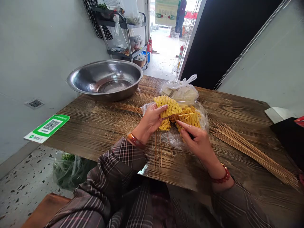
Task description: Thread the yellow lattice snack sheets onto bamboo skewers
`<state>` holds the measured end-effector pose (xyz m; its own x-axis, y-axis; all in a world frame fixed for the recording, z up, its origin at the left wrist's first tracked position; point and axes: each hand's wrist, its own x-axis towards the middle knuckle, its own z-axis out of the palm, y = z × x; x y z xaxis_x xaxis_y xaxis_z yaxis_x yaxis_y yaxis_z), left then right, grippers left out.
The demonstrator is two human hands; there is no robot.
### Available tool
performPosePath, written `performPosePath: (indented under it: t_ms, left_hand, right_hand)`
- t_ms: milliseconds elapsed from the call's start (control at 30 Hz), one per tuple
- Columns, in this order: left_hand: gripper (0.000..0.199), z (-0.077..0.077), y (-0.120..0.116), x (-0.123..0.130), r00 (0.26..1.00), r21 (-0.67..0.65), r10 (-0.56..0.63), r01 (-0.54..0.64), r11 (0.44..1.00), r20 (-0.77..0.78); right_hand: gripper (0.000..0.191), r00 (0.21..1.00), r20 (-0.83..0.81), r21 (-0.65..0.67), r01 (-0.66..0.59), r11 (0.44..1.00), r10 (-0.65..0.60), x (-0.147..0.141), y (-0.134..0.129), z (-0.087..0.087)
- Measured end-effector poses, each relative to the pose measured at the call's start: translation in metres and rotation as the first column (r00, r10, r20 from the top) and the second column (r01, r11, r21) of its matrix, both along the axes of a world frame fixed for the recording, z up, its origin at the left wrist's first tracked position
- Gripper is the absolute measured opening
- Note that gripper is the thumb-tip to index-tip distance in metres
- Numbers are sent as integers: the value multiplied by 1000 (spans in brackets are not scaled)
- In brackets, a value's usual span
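My left hand (152, 122) grips a yellow lattice-cut piece (168, 106), its thumb lying on top. Close by on the right, my right hand (196, 137) has its index finger stretched toward the yellow pieces (191, 117) heaped on a clear plastic bag (203, 115). The thumb is near that finger, and whether anything thin sits between them is too small to tell. Below the held piece, another yellow piece (164, 125) lies with several thin wooden sticks (158, 150) pointing toward me from it.
A large steel basin (109, 91) stands at the back left of the wooden table (99, 126). Behind the yellow heap is a tied plastic bag (181, 90). A bundle of sticks (251, 152) lies at right, a green QR card (47, 127) at the left edge.
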<state>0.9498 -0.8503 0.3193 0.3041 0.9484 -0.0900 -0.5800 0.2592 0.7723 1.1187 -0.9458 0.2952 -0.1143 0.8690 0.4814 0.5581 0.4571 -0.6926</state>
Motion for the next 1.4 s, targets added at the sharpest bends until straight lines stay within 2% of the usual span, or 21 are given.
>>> performPosePath:
  t_ms: [467, 833, 1400]
  left_hand:
    - [17, 0, -3, 1, 999, 45, -43, 43, 998, 8]
    - [14, 0, -2, 0, 1000, 35, -23, 23, 999, 8]
    - [34, -5, -3, 0, 998, 114, -67, 68, 991, -8]
  right_hand:
    - [37, 1000, -13, -2, 0, 1000, 0, 1, 0, -2]
    - [36, 1000, -3, 21, 11, 1000, -11, 0, -1, 2]
    - [35, 1000, 1, -2, 31, 1000, -31, 2, 1, -1]
